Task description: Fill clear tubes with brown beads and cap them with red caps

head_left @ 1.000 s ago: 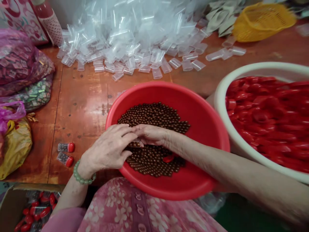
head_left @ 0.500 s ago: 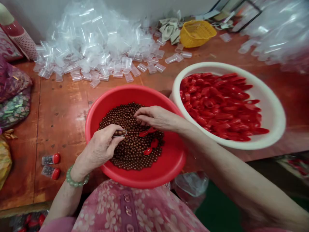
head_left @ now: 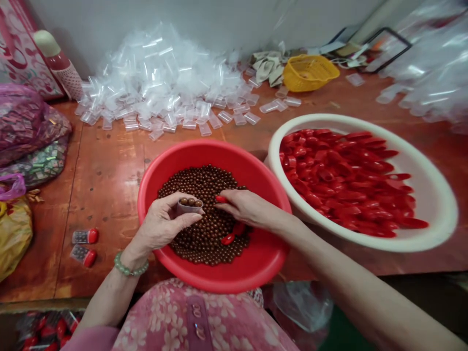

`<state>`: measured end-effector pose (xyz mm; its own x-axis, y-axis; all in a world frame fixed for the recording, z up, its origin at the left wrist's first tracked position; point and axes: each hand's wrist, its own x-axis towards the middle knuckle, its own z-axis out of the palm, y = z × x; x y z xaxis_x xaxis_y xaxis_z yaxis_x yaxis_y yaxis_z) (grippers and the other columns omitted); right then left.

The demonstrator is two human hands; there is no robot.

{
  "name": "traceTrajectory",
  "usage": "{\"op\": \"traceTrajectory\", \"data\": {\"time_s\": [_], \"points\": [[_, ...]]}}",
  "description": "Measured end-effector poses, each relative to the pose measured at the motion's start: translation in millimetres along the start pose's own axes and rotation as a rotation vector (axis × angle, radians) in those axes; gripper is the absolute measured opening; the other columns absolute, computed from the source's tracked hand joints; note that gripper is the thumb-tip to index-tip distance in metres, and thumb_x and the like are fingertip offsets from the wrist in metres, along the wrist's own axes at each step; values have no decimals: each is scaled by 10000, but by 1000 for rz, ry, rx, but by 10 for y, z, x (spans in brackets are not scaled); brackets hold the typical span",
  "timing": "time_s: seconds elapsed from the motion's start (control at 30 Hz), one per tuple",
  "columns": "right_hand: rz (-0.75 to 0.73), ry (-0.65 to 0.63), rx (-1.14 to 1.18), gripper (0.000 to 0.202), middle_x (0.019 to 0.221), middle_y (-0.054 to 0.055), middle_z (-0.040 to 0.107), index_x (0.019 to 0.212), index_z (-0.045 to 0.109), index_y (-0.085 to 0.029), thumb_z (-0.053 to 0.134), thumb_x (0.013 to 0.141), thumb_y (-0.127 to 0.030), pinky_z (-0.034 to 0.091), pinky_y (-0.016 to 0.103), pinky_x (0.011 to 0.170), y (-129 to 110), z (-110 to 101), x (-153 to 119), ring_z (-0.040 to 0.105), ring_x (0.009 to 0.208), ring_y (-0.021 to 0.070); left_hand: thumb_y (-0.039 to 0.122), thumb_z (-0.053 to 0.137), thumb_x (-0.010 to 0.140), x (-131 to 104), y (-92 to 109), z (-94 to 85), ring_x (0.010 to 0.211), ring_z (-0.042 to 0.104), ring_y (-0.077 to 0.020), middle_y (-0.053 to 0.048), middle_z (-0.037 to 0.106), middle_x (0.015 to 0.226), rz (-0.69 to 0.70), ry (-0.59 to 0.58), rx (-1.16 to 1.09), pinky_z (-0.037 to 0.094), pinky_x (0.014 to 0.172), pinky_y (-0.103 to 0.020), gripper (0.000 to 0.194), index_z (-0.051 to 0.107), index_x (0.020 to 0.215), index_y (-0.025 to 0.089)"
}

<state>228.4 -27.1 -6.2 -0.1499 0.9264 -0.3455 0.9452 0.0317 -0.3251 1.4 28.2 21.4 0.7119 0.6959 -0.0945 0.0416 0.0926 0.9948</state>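
Note:
My left hand (head_left: 163, 222) grips a clear plastic tube (head_left: 188, 207) filled with brown balls, its open end turned up. In my right hand (head_left: 248, 207) is a red plastic cap (head_left: 221, 199), pinched between thumb and fingers; most of it is hidden. Both hands are over a red basin (head_left: 215, 280) holding a heap of small brown beads (head_left: 201, 248). Another red cap (head_left: 229, 238) lies on the beads below my right hand. Two filled tubes with red caps (head_left: 85, 237) rest on the table left of the basin.
A white basin (head_left: 435, 195) of red caps (head_left: 340, 180) stands at the right. Clear empty tubes (head_left: 161, 87) are piled along the wall. A yellow basket (head_left: 310, 73) sits at the back. Plastic bags (head_left: 29, 126) and a bottle (head_left: 58, 63) occupy the left side.
My right hand has picked up a red cap from the beads and closed on it. My left hand has tilted the tube more upright. The whole view has shifted a little.

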Motion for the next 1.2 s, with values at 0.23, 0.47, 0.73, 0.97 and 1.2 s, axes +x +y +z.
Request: {"op": "traceTrajectory", "data": {"time_s": [0.23,0.47,0.73,0.97,1.2], "points": [[-82,161,892,365,654,-33,493,1138,531,-199,427,941,-489,387,231,519,-365,-314,-187,471,559,112,328,592,847,-56,-18,5,692,568,-110,-1,596,746,-108,-84,-12,468,663,-230,184,559,926,165],[-512,230,746,165,807,19,579,848,620,-186,658,846,-346,446,253,706,-655,-517,-25,543,752,131,364,627,847,-62,-88,-36,707,518,-93,-12,576,846,-104,-189,-178,439,678,-227,270,590,1004,147],[-424,206,747,227,841,19,620,914,623,-190,710,795,-363,458,247,698,-637,-483,23,570,763,136,432,662,801,-49,-85,-95,672,516,-100,-4,566,742,-96,-190,-219,407,646,-235,326,586,910,134],[-371,152,731,290,672,-39,474,702,496,-197,713,787,-369,380,220,578,-627,-435,65,436,617,92,383,656,800,-31,-82,-102,670,503,-88,4,551,779,-136,-198,-257,405,644,-231,272,565,905,150],[-300,41,771,304,647,-49,427,670,467,-202,709,780,-350,367,218,556,-535,-406,36,410,594,90,313,624,826,-22,-21,-113,688,539,-93,-7,588,774,-136,-171,-252,413,654,-226,206,578,939,148]]}}
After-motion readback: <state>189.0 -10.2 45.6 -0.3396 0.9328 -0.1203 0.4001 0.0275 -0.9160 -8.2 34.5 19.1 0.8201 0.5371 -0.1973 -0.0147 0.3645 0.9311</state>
